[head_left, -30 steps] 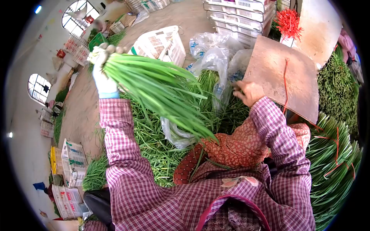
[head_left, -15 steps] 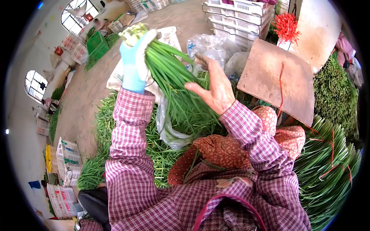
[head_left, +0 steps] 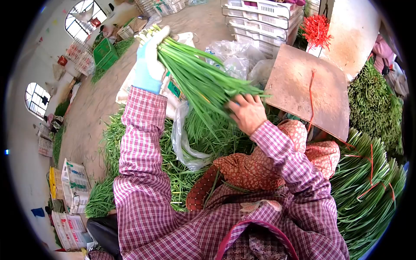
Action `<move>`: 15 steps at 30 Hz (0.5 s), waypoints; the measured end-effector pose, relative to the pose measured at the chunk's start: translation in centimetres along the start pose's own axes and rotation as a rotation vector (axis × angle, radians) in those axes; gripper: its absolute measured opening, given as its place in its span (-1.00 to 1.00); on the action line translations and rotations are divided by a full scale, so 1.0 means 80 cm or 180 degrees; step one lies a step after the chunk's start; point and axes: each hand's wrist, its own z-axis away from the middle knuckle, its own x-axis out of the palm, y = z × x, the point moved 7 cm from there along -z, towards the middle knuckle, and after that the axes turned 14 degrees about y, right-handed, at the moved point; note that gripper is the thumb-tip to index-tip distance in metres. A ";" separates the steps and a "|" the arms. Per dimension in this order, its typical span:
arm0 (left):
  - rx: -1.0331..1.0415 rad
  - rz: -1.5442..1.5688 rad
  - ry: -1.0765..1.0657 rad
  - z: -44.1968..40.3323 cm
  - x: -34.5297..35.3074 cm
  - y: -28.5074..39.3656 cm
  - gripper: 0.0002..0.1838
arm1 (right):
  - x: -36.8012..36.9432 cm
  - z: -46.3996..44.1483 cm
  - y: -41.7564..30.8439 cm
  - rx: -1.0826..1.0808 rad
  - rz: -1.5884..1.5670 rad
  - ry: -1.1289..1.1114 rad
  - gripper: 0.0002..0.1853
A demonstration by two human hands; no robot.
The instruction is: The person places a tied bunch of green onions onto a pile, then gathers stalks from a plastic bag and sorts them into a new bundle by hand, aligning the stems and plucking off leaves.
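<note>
My left hand (head_left: pixel 152 56), in a white and light-blue glove, is closed around a bunch of garlic chives (head_left: pixel 195 71) near its pale stem ends. The long green leaves fan out down to the right. My bare right hand (head_left: pixel 248 113) is at the leaf-tip end, its fingers curled into the leaves and slightly blurred. Below the bunch lies a heap of loose green stalks (head_left: pixel 143 147), with a clear plastic bag (head_left: pixel 184 145) draped over part of it.
A brown board (head_left: pixel 310 91) with a red tie on it stands to the right, below a bunch of red ties (head_left: pixel 316 31). Tied green bundles (head_left: pixel 364 195) lie at lower right. Stacked white crates (head_left: pixel 262 26) stand behind, and a green crate (head_left: pixel 105 54) is at far left.
My right hand has gone from open beside the leaves to curled into their tips. The leaves have swung to the right. My left hand keeps its grip on the stems.
</note>
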 end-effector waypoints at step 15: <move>0.1822 -0.2800 -0.2472 0.222 0.253 0.012 -0.66 | -0.201 0.035 0.062 0.1310 -0.1941 0.0190 -0.86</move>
